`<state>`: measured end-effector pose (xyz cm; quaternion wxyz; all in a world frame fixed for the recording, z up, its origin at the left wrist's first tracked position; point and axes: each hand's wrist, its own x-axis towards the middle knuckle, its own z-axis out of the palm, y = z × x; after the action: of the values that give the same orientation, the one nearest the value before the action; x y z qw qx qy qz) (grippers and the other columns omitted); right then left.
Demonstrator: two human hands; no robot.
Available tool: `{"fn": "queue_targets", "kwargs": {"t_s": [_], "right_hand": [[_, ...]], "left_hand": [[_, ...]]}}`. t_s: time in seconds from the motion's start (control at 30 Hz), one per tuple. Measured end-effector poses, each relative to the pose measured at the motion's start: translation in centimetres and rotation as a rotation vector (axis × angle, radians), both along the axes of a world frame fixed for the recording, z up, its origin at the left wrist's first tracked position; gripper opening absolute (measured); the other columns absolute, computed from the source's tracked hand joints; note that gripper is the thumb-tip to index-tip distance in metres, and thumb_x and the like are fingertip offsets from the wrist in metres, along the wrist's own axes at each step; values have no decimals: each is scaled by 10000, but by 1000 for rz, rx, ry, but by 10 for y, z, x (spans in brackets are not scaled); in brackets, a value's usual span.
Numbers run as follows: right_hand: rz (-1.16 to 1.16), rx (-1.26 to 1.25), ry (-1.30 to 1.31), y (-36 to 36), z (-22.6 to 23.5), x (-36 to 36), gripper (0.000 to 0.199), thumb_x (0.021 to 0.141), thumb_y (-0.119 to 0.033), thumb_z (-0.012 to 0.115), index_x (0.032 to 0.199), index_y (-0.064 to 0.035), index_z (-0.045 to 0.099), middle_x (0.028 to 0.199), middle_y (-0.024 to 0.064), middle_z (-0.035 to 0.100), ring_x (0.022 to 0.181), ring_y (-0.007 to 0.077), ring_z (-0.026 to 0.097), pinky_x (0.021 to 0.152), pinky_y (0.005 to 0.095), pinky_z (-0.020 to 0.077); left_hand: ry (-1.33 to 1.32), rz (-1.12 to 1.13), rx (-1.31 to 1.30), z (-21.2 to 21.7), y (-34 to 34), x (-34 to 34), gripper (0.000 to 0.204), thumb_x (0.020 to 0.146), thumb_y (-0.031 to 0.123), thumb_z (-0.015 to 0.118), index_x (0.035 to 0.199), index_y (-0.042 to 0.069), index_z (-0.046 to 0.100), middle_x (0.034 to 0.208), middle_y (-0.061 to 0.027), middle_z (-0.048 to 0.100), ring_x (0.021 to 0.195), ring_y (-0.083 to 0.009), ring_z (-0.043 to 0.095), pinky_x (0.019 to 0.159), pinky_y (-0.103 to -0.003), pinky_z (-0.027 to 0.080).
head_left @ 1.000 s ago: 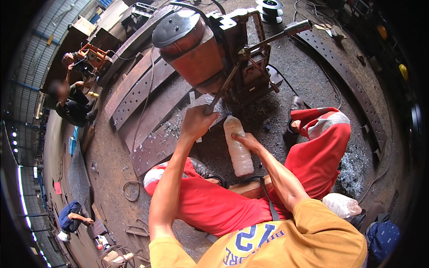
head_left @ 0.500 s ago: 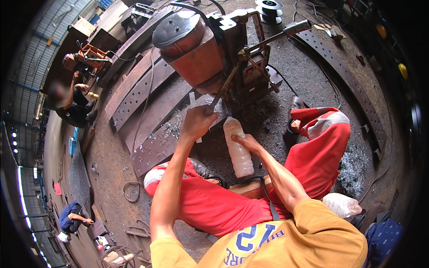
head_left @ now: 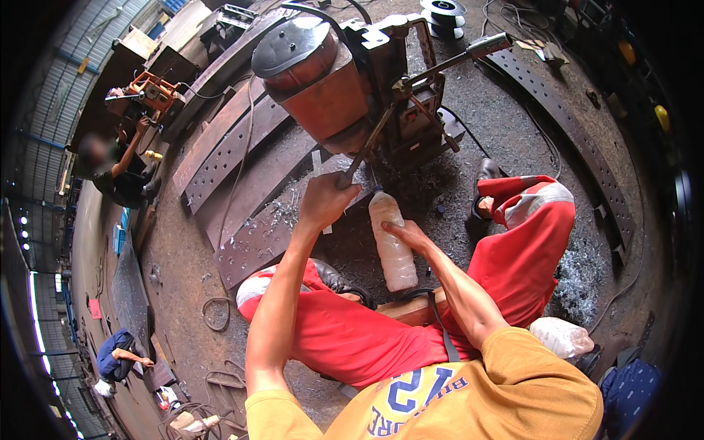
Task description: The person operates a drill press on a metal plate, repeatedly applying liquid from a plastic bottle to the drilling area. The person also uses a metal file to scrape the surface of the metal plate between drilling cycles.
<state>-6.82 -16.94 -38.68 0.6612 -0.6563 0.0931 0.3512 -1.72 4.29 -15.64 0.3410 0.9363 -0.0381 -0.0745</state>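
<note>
In front of me stands a drilling machine [head_left: 323,95] with an orange-brown motor body and a dark cap, set over drilled steel plates. My left hand [head_left: 327,199] is closed round the end of one of its feed-handle bars [head_left: 370,147]. My right hand [head_left: 408,236] grips a cloudy plastic bottle [head_left: 392,249] by its side. The bottle tilts with its neck toward the drill, and a thin stream shows between its tip and the tool area. The drill bit itself is mostly hidden behind the handle and body.
Long steel plates [head_left: 242,172] with holes lie to the left, and a perforated beam [head_left: 565,125] to the right. Metal shavings [head_left: 579,286] litter the floor. A second bottle [head_left: 561,337] lies by my right hip. Two other people work at left, one beside an orange machine [head_left: 154,95].
My hands, the handle and the bottle hold nearly the same place. The person at the far left has shifted an arm at the orange machine, whose handle has turned.
</note>
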Motion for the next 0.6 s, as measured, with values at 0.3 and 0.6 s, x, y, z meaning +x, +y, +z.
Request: {"fn": "queue_targets", "kwargs": {"t_s": [0.3,0.6], "right_hand": [[11,-12,-10,-1,3,-1,616,880,-498,717,1213,19,675,1096,159,718,959,236,700,851,375,541],[21,-9,-9,-1,-5,0,599,878,-489,727,1190,19,680,1073,145,719,934,227,699,835,374,544]], "left_hand": [[14,11,-5,1,-1,0,382,829,334,737,801,-38,658,649,-230,606,596,-364,602,622,-455,455],[-62,6,-48,-9,2,1,416,823,355,751,709,-17,604,554,-116,492,532,-216,424,562,-399,390]]}}
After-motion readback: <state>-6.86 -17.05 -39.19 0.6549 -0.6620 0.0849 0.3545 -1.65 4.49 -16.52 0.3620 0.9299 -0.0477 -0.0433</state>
